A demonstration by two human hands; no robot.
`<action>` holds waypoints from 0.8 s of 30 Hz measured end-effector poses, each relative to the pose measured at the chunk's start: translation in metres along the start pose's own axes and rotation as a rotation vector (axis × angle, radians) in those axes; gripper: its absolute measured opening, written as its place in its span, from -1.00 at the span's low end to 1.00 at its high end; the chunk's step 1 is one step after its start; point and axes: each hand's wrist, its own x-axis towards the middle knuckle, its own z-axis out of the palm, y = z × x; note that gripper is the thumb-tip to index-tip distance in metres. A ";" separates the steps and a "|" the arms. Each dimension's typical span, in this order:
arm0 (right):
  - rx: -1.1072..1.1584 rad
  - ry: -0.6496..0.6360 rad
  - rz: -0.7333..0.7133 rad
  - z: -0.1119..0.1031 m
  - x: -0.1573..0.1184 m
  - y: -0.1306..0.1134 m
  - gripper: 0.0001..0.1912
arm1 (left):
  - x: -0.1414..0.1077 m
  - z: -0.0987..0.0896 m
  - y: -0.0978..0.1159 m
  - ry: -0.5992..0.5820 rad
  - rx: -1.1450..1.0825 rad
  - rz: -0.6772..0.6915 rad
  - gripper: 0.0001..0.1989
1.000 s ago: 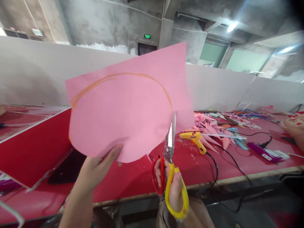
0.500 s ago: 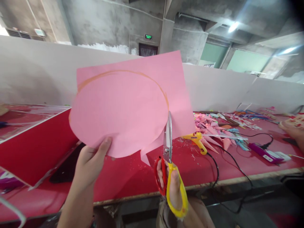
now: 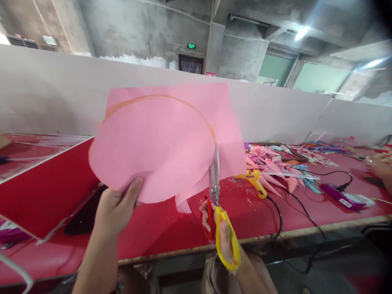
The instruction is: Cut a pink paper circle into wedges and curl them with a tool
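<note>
A pink sheet of paper [image 3: 159,143] with an orange oval outline is held up above the red table. My left hand [image 3: 118,208] pinches its lower left edge, thumb on the near face and fingers hidden behind. In my right hand [image 3: 225,237] is a pair of scissors [image 3: 214,183] with one yellow and one red handle. The blades point upward and sit at the right side of the oval, on the paper along the orange line. The lower edge of the oval is cut, and a strip of offcut hangs beneath it.
Right of the paper lie a yellow glue gun [image 3: 253,181] with a black cord and a pile of pink cone shapes [image 3: 269,161]. A purple power strip [image 3: 341,197] is farther right, near another person's hand [image 3: 379,167]. A red panel [image 3: 45,188] stands at left.
The paper's top right corner has dipped and its right side has shifted left. My right hand and the scissors have moved slightly up and left. The hanging strip has swung left.
</note>
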 end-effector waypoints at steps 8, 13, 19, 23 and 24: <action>0.016 -0.092 0.054 -0.001 -0.006 -0.009 -0.52 | -0.001 0.001 -0.003 -0.052 0.006 0.030 -0.63; 0.018 -0.121 0.073 -0.003 0.000 -0.002 -0.48 | -0.001 -0.001 -0.004 -0.071 0.025 0.034 -0.58; 0.032 -0.080 0.038 0.000 0.006 0.019 -0.43 | 0.000 0.000 -0.007 -0.084 0.040 0.077 -0.57; 0.059 -0.054 0.068 -0.001 0.002 0.020 -0.50 | 0.001 0.001 -0.009 -0.071 0.013 0.089 -0.57; 0.064 -0.044 0.076 -0.001 0.001 0.018 -0.51 | 0.001 0.001 -0.009 -0.062 0.003 0.081 -0.58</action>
